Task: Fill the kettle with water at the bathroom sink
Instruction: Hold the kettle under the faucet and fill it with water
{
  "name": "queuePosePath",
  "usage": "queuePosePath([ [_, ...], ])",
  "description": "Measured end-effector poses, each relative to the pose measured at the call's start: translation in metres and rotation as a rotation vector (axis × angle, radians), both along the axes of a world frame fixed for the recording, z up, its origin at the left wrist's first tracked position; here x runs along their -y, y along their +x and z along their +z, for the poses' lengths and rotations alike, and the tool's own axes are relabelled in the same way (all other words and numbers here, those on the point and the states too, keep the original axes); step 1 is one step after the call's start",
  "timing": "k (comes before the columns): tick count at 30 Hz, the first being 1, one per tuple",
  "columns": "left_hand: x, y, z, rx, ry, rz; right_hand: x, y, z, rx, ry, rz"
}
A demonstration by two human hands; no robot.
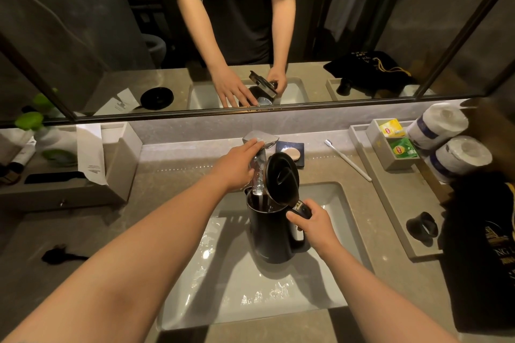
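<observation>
Room: we hold the tall black electric kettle (274, 234) inside the white rectangular sink basin (250, 295), near its back edge.
Kettle: round lid (281, 177) hinged upright, water stream (259, 192) entering.
Right hand (315, 227): our grip clamped on the kettle handle.
Left hand (237, 166): fingers laid on the chrome faucet (260, 140).

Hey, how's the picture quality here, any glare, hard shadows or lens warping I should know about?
Head view: wide-angle lens bows the mirror frame and countertop edges; bright glare patches on the wet sink basin; the kettle casts a hard shadow toward the viewer; upper corners fall dark; the centre is sharp.
</observation>
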State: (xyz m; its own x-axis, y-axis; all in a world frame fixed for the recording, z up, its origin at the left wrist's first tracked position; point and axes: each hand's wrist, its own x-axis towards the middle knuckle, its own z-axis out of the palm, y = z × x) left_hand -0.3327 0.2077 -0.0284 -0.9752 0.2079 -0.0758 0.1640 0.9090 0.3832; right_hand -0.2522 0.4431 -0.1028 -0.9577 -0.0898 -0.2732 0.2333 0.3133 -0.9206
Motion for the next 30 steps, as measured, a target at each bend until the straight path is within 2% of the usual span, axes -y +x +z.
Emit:
queuePosePath([
  [30,-0.0033,0.0029,0.0011,-0.001,0.028,0.014,-0.0001,0.0003,-0.0004,0.014,0.004,-0.022],
])
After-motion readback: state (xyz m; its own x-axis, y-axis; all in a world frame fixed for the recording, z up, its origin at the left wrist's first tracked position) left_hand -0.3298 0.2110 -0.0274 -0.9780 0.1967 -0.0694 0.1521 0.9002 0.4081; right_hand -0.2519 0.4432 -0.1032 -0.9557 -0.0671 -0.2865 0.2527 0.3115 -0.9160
